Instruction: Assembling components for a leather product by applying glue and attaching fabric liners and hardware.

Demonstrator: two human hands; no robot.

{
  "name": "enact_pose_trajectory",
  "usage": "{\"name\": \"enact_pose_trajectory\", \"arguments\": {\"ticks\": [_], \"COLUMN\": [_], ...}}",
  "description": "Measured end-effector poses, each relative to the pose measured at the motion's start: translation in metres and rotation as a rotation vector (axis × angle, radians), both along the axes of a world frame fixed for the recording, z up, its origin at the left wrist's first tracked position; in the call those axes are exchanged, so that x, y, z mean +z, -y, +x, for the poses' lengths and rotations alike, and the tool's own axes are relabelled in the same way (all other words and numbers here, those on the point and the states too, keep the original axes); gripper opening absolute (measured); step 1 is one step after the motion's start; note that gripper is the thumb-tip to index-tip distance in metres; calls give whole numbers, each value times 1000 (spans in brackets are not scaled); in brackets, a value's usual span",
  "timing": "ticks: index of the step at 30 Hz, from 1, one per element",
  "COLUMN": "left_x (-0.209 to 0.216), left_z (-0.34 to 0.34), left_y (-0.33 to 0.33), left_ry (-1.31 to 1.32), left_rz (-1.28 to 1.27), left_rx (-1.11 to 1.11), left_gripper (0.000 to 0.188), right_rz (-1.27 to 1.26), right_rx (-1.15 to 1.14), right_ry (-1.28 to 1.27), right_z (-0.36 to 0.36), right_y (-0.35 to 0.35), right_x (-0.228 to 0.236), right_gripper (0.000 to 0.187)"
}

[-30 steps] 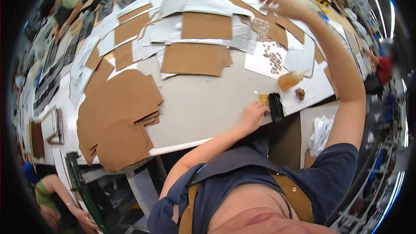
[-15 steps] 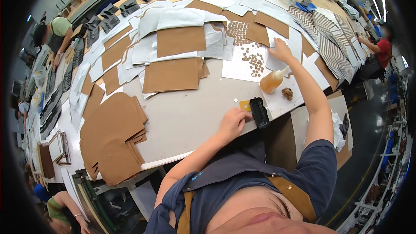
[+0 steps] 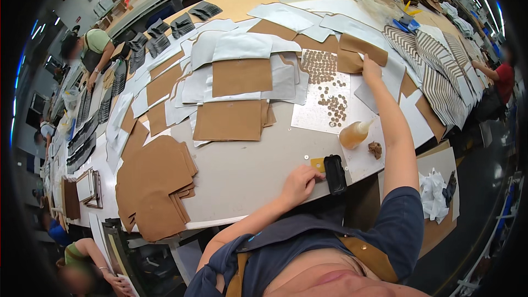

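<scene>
My right hand (image 3: 372, 70) reaches far out over the table. Its fingers close on the lower edge of a brown panel (image 3: 363, 47), whose corner lifts and shows a little white. A second brown panel (image 3: 348, 61) lies partly beneath it. Near the table's front edge rests my left hand (image 3: 300, 182), fingers curled, the index finger close to a yellow piece (image 3: 317, 164) and a black tray (image 3: 335, 175). Whatever the left fingers may hold is hidden. A squeeze bottle of amber liquid (image 3: 352, 135) stands left of my right forearm, with a crumpled brown lump (image 3: 374, 150) beside it.
Small round discs (image 3: 319, 67) cover a white sheet left of my right hand. Overlapping brown and white panels (image 3: 242, 77) fill the middle. A brown stack (image 3: 154, 187) lies at the front left, striped pieces (image 3: 434, 77) at right. Co-workers (image 3: 96, 49) work around the table.
My right hand has moved farther out and taken hold of the brown panel's edge. The whole view has shifted slightly; my left hand stays by the black tray.
</scene>
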State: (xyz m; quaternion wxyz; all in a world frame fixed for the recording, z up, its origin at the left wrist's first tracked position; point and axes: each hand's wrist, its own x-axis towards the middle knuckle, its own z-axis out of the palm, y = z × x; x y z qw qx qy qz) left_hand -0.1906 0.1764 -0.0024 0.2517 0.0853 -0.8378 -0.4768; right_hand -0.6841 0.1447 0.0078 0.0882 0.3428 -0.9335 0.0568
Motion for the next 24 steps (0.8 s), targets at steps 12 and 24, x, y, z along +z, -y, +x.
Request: {"name": "enact_pose_trajectory", "arguments": {"ticks": [12, 24], "left_x": [-9, -14], "left_z": [-4, 4], "left_y": [-3, -4], "left_ry": [-15, -20], "left_rz": [24, -1], "left_rx": [-16, -19], "left_gripper": [21, 20], "right_rz": [-204, 186], "right_rx": [200, 1094], "right_ry": [-43, -80], "right_z": [-37, 233], "right_y": [-36, 126], "right_x": [181, 191], "right_gripper": [50, 106]}}
